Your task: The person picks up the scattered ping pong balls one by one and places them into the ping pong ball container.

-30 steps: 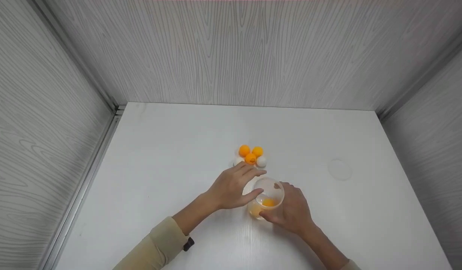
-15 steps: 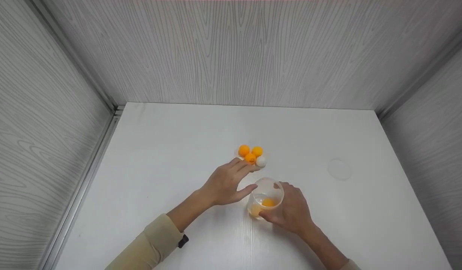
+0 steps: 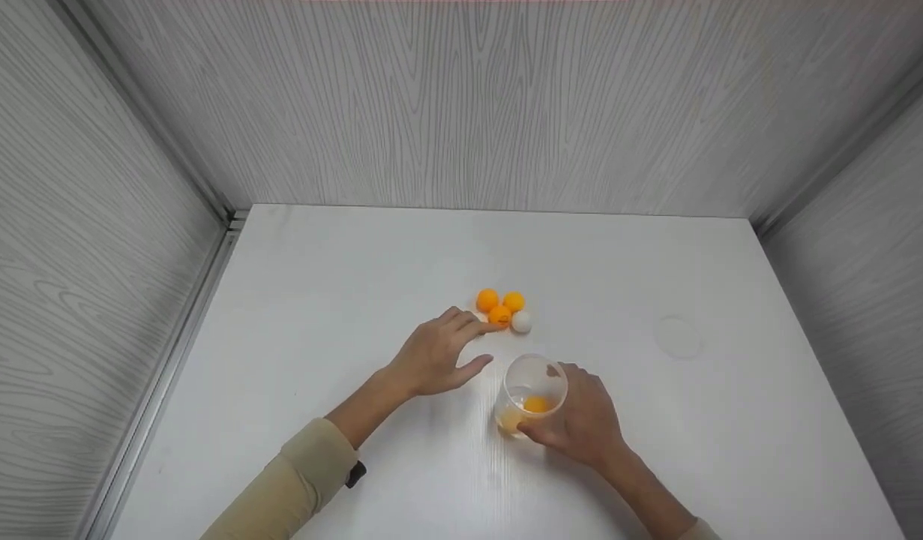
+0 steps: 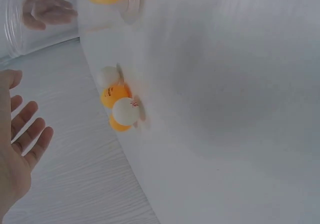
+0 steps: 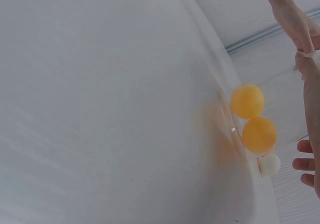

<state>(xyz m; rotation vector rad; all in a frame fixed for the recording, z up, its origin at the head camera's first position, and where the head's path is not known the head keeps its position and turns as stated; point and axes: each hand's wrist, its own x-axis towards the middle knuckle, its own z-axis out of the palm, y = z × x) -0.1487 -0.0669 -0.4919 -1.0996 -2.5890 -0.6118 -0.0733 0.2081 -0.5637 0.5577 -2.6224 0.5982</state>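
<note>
My right hand (image 3: pixel 585 420) grips a clear plastic jar (image 3: pixel 509 397) by its right side, thumb across the front. Inside the upright jar lie an orange ping-pong ball (image 3: pixel 537 404) and a second one (image 3: pixel 511 421) near the bottom; the right wrist view also shows both orange balls (image 5: pixel 247 101). To the left, my left hand (image 3: pixel 435 356) hovers with extended fingers and nothing in its grasp. Its fingertips are close to a cluster of orange ping-pong balls (image 3: pixel 487 300) and white ones (image 3: pixel 521 322). One white ball (image 4: pixel 125 111) with red print is mostly hidden by that hand in the head view.
A thin clear round disc (image 3: pixel 678 337), possibly a lid, lies on the white tabletop (image 3: pixel 341 285) at right. Grey wood-grain panels (image 3: pixel 461 105) enclose the table at the back and both sides.
My left hand has moved left and slightly away from me, off the jar's mouth and toward the ball cluster. The right hand and jar have stayed in place.
</note>
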